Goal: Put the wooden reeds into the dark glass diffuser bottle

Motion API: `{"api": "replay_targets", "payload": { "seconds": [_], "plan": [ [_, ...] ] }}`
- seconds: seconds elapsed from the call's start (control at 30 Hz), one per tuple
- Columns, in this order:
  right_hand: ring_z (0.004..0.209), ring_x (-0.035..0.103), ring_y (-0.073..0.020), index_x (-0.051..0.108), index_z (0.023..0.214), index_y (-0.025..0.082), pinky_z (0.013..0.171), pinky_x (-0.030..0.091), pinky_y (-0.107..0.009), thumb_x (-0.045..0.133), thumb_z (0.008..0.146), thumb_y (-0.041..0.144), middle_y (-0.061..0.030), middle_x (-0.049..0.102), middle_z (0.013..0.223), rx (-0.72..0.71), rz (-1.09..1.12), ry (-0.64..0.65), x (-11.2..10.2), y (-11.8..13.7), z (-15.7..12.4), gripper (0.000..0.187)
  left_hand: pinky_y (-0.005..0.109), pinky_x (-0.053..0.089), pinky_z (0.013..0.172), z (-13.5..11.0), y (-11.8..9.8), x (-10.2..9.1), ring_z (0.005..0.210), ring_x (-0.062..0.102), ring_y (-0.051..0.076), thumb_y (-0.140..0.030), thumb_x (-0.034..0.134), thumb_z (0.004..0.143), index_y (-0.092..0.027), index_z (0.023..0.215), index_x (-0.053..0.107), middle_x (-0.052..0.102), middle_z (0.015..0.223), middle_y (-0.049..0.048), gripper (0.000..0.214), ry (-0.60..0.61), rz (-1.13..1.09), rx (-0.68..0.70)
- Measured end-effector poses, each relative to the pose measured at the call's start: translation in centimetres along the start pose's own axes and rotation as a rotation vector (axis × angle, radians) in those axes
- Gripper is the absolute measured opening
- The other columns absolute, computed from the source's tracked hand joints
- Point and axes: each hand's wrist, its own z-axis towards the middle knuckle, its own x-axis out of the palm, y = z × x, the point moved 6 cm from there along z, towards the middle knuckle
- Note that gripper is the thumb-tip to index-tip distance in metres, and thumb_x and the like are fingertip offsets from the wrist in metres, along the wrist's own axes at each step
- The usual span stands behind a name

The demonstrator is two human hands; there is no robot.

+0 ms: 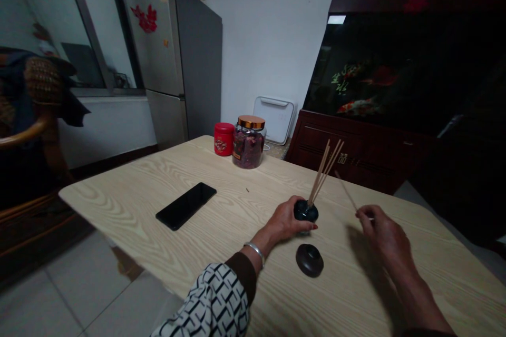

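Note:
My left hand (pixel 288 219) is wrapped around a small dark glossy pot (pixel 306 211) on the table. Several thin brown incense sticks (pixel 324 172) stand in the pot's mouth, leaning to the right. To the right, above the tabletop, my right hand (pixel 382 234) pinches a single incense stick (pixel 347 189) between thumb and fingers; its tip points up and left, apart from the pot. A round dark brown lid (pixel 309 260) with a knob lies on the table just in front of the pot. Part of the pot is hidden by my left fingers.
On the pale wooden table (pixel 221 231) lie a black phone (pixel 186 205) at left and a tiny dark bit (pixel 247 190). A red canister (pixel 224 139) and a copper-lidded glass jar (pixel 249 143) stand at the far edge. Behind are a fridge (pixel 197 58) and a fish tank (pixel 367 73).

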Motion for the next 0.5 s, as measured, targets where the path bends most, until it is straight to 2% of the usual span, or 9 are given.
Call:
{"api": "replay_targets", "payload": {
  "seconds": [0.1,0.17,0.23,0.37,0.5],
  "plan": [
    [0.066,0.057,-0.0153,0.065,0.087,0.022,0.053,0.039,-0.026,0.065,0.079,0.034,-0.0045,0.068,0.084,0.097,0.650,-0.330,-3.9,1.0,1.0,0.015,0.039,0.052,0.085,0.0,0.0,0.0,0.094,0.063,0.025,-0.044,0.089,0.057,-0.019,0.121,0.060,0.067,0.103,0.0087,0.075,0.008,0.001,0.001],
    [0.063,0.054,-0.0122,0.064,0.083,0.021,0.045,0.033,-0.020,0.073,0.072,0.033,-0.0045,0.067,0.086,0.153,1.080,-0.412,-4.8,2.5,1.6,0.019,0.039,0.052,0.086,0.0,0.0,0.0,0.095,0.063,0.025,-0.044,0.089,0.057,-0.019,0.121,0.060,0.067,0.103,0.0084,0.075,0.001,-0.001,0.002],
    [0.062,0.053,-0.0104,0.063,0.080,0.020,0.040,0.028,-0.017,0.077,0.066,0.029,-0.0049,0.067,0.084,0.177,1.331,-0.409,-4.8,4.6,2.1,0.022,0.039,0.051,0.086,0.0,0.0,0.0,0.096,0.063,0.025,-0.044,0.089,0.057,-0.018,0.121,0.060,0.067,0.104,0.0084,0.075,-0.006,0.003,0.001],
    [0.062,0.054,-0.0088,0.063,0.081,0.018,0.040,0.031,-0.014,0.080,0.063,0.027,-0.0053,0.068,0.083,0.155,1.412,-0.442,-4.0,7.6,2.6,0.027,0.039,0.050,0.085,-0.1,-0.2,0.0,0.096,0.063,0.025,-0.046,0.089,0.058,-0.018,0.121,0.060,0.067,0.104,0.0085,0.074,-0.006,0.019,0.004],
    [0.061,0.055,-0.0082,0.063,0.083,0.017,0.041,0.032,-0.014,0.081,0.065,0.034,-0.0042,0.069,0.082,0.116,1.376,-0.423,-2.3,8.7,2.9,0.031,0.039,0.051,0.085,-0.1,-0.2,-0.1,0.095,0.063,0.025,-0.046,0.089,0.057,-0.018,0.122,0.060,0.067,0.104,0.0091,0.077,-0.010,0.022,0.003]
  ]
}}
